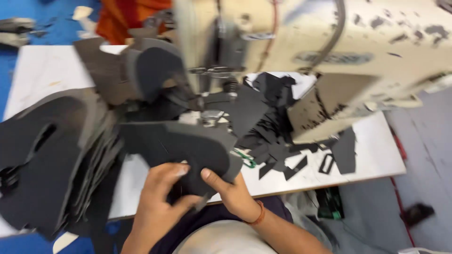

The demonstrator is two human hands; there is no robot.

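You held a dark grey cut piece (183,148). The stack of cut pieces (56,155) to your left was the same dark grey to black. The worktop (376,155) was white, littered with black offcuts (278,141). The sewing machine (329,56) was cream, its paint chipped in dark patches. You wore an orange band (258,214) on your right wrist. The floor (19,9) at upper left was blue; the cloth (127,19) behind the machine was orange-red. A green item (246,157) lay among the offcuts.

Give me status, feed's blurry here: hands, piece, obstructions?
Left hand and right hand both grip the dark cut piece. Sewing machine just beyond. Scraps litter the table.
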